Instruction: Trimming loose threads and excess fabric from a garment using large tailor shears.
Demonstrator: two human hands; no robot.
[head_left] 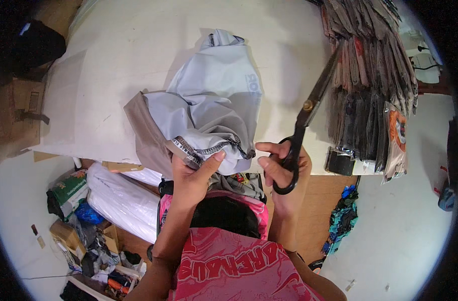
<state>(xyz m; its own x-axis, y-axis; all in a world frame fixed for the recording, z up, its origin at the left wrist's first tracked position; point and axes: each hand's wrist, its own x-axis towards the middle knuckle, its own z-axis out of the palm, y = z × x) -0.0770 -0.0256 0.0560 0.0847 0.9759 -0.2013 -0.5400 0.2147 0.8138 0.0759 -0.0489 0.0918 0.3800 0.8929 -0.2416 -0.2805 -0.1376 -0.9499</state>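
A light grey and brown garment (pixel 209 95) lies inside out on the white table, its dark overlocked seams showing. Its near edge is pinched between the thumb and fingers of my left hand (pixel 193 175), beside a printed band at the seam. My right hand (pixel 289 170) has its fingers through the handle loops of large black scissors (pixel 302 120). The blades point up and away to the right and look closed. My right index finger and thumb reach toward the garment's near right corner, apart from it.
Stacks of folded dark garments in clear bags (pixel 364 75) stand at the table's right, with an orange packet (pixel 397 135) and a black phone-like object (pixel 339 161) near them. White plastic-wrapped rolls (pixel 121 200) and clutter lie below left. Blue-and-black cloth (pixel 342 218) lies on the floor at right.
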